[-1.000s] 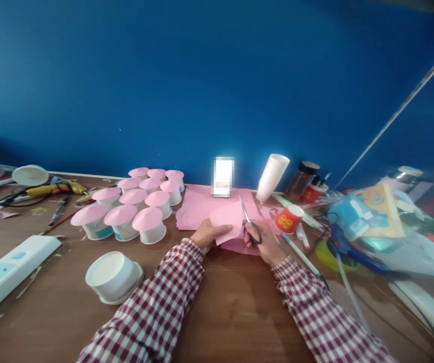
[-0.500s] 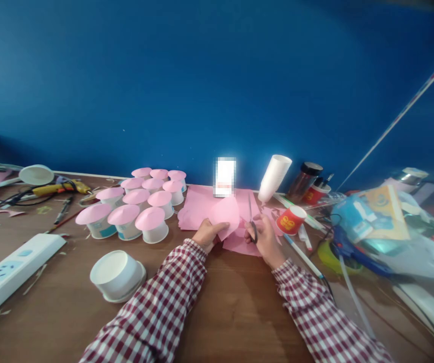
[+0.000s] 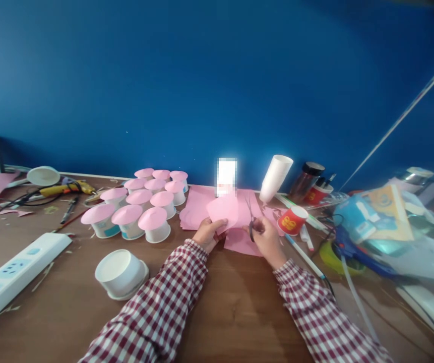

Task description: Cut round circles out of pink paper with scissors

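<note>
My left hand [image 3: 208, 234] pinches a rounded piece of pink paper [image 3: 222, 212] between thumb and fingers, holding it up over the table. Scissors [image 3: 250, 217] are in my right hand [image 3: 265, 236], their blades pointing away from me and slightly parted, just right of the paper piece and apart from it. Beneath both lies a stack of pink paper sheets [image 3: 194, 209]. Another pink sheet [image 3: 241, 244] rests nearer to me, between my hands. To the left, several white paper cups [image 3: 156, 233] stand in rows, each topped with a shallow pink paper cone [image 3: 152, 218].
A white tub [image 3: 120, 272] and a power strip [image 3: 20, 275] sit at left, with a yellow glue gun [image 3: 65, 188] behind. A red cup [image 3: 293, 220], stacked white cups [image 3: 276, 176], a dark-lidded jar [image 3: 306, 181] and a blue glue gun [image 3: 364, 257] stand or lie at right.
The paper piece has turned and tilted lower in my left hand. The scissor blades have parted a little. The whole view has shifted slightly.
</note>
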`<state>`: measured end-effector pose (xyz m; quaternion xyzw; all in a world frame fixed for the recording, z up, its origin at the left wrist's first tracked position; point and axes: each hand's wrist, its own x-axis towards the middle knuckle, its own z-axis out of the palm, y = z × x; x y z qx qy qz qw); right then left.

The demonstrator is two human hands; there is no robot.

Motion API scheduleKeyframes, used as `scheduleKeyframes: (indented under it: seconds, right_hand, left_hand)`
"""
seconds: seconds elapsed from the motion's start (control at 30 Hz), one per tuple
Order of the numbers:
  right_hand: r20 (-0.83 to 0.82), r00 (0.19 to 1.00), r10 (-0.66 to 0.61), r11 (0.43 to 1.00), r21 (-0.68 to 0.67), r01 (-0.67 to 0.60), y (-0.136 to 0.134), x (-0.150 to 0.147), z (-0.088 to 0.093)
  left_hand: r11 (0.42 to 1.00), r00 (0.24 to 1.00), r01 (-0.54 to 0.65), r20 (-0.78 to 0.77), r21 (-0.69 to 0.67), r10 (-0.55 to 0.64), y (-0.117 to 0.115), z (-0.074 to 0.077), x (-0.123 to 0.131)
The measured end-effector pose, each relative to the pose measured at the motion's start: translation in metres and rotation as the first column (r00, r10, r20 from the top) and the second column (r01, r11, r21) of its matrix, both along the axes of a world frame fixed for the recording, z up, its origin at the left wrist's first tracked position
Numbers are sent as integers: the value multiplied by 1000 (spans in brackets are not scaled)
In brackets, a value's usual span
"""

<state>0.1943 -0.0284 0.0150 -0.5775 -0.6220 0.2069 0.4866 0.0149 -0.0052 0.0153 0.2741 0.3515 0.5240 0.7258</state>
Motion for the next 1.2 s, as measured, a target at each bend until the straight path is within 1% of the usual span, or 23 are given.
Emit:
scheduleKeyframes:
  seconds: [0.13,0.33,0.43,0.53,0.6,0.67,0.77,0.83,0.93,1.07,1.13,1.2]
  right_hand:
    - [-55,998,-4,1000,-3,4,2,-1,-2]
    - [-220,974,58,996,-60,-73,0,-5,8]
    - [-271,959,85,995,-26,-95,0,-6,10]
    - [-322,941,107,994,11,-109,-2,-7,7]
    - [-307,946,107,993,-13,-116,-4,-7,4]
    - [-247,962,113,992,-29,-124,-6,-8,0]
    - [-146,982,121,993,14,-120,-7,-8,-5]
    - [-128,983,128,991,42,-123,-5,-8,-7]
    - [-179,968,177,984,60,-169,-3,-8,-9]
    - [-337,914,226,974,58,-220,-3,-14,-9]
    - [-364,904,224,973,34,-227,-4,-18,-8]
    - [-356,906,229,969,0,-245,-6,-20,-8]
  left_hand:
    - [1000,1000,-11,17,-21,11,-1,2,0]
    - [1000,999,-23,47,-7,23,-2,2,1]
    - [1000,998,-15,62,0,15,-1,0,0]
    - [1000,995,-29,91,-7,29,1,-1,0]
    - [998,992,-51,112,-22,53,2,-1,0]
    - [997,989,-66,131,-28,69,3,-1,1]
    - [997,984,-73,164,-27,76,5,1,-1]
    - [996,978,-77,189,-44,84,6,1,-2]
    - [995,973,-70,214,-65,83,8,1,-3]
    - [997,972,-67,223,-31,73,9,-2,0]
    - [996,973,-89,213,-29,93,9,-3,3]
    - [991,973,-126,191,-45,132,9,-4,6]
